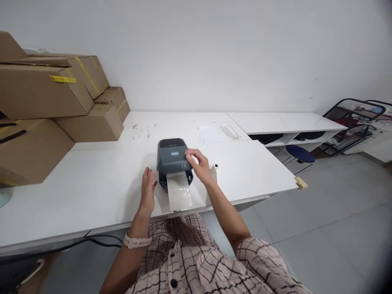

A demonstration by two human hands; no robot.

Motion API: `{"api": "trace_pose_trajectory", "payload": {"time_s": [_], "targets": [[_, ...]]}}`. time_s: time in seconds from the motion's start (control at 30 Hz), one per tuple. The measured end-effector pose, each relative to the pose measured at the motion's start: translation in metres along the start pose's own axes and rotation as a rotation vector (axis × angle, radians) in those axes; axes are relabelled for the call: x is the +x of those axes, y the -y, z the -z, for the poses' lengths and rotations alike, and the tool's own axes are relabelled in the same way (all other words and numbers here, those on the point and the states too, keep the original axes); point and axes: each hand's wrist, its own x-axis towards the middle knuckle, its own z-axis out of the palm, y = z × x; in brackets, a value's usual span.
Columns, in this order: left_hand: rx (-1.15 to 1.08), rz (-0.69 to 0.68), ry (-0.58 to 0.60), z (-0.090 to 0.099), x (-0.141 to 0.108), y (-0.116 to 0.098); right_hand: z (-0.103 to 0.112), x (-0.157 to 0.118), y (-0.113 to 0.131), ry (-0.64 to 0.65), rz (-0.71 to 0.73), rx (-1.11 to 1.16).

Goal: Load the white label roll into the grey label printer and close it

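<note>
A dark grey label printer [172, 157] stands on the white table, its lid raised a little at the front. A strip of pale label paper [179, 192] comes out of its front and reaches the table edge. My right hand [199, 165] touches the lid's right side with its fingertips, the fingers bent together. Left of the printer, my left hand [148, 188] is held upright with its fingers apart and nothing in it. Beside my right wrist, partly hidden, lies a small white roll [214, 170].
Cardboard boxes [43, 92] are stacked at the left. Behind the printer, a sheet of paper [211, 134] lies on the white table [110, 192]. Farther right are a shelf unit [288, 139], a blue stool [300, 153] and a black-framed cart [352, 122]. Black cables [92, 239] hang below the table.
</note>
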Motion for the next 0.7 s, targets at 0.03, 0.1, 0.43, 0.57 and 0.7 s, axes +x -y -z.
{"api": "trace_pose_trajectory", "payload": {"time_s": [0.03, 0.1, 0.43, 0.57, 0.7], "targets": [[0.013, -0.001, 0.006, -0.004, 0.0, -0.005, -0.002, -0.015, -0.006, -0.011, -0.044, 0.013], [0.027, 0.025, 0.011, -0.014, -0.001, -0.012, -0.005, -0.033, -0.021, -0.035, -0.16, 0.079], [-0.003, 0.023, -0.009, -0.027, -0.002, 0.012, -0.021, -0.049, -0.061, 0.017, -0.559, 0.565], [0.054, -0.065, -0.03, -0.027, 0.005, 0.017, -0.023, -0.051, -0.067, -0.023, -0.477, 0.496], [0.038, -0.056, -0.006, -0.023, -0.005, 0.026, -0.02, -0.049, -0.069, 0.001, -0.465, 0.44]]}}
